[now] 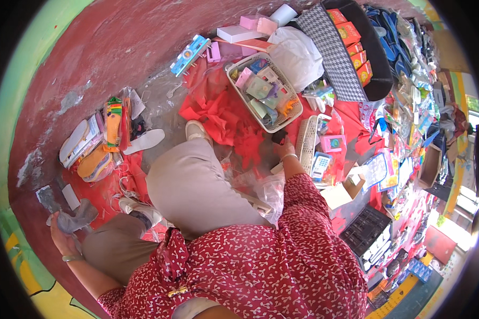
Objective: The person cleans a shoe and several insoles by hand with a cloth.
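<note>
From where I stand, the person's left hand (64,239), at the lower left of the frame, grasps the near end of a grey cloth (80,217), which extends to the right of the fingers. Near the centre, the right hand (288,149) reaches down, a small black item (278,137) right at its fingertips; whether they grip it I cannot tell. A filled cream basket (230,73) sits just above that hand, and shoe insoles (145,142) lie at the left, above the cloth.
</note>
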The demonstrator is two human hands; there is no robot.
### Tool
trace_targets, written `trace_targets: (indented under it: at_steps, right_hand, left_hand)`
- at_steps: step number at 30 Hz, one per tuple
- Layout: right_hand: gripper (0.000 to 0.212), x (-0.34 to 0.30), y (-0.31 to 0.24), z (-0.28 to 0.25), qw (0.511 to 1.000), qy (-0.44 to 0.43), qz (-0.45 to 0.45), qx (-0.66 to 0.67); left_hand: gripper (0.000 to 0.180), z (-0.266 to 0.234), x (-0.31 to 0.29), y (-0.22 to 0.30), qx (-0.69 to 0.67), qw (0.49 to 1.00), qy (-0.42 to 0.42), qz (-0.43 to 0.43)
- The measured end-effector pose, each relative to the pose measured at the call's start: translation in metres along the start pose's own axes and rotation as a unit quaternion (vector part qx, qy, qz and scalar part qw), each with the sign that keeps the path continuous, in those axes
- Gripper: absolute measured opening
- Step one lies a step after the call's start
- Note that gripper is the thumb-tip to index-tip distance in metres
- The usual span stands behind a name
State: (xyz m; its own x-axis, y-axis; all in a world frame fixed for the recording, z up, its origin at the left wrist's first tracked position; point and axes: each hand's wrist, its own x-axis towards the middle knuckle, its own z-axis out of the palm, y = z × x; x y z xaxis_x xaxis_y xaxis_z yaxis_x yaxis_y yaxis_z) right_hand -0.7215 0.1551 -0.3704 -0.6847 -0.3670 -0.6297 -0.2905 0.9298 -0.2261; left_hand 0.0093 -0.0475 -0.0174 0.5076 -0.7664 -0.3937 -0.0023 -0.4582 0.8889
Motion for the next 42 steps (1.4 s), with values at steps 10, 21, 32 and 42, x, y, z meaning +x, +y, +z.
trace_targets:
  at_steps: [10, 21, 32, 42]
  right_hand:
    - [0.07, 0.012, -0.026, -0.001, 0.998, 0.01, 0.066, 0.014]
    - [0.045, -0.091, 0.0, -0.092, 0.607, -0.287, -0.102, 0.734]
    - [0.043, -0.046, -0.087, -0.091, 0.722, -0.033, -0.099, 0.684]
    - [0.055, -0.094, 0.223, -0.065, 0.718, 0.258, 0.271, 0.586]
  left_hand:
    - [0.018, 0.012, 0.009, -0.001, 0.066, 0.998, -0.011, -0.005]
    - [0.025, 0.015, 0.011, -0.004, -0.004, 0.999, -0.038, 0.032]
    - [0.026, 0.015, -0.008, -0.004, 0.028, 0.997, -0.045, 0.056]
    - [0.027, 0.007, 0.017, -0.011, 0.035, 0.997, -0.061, 0.015]
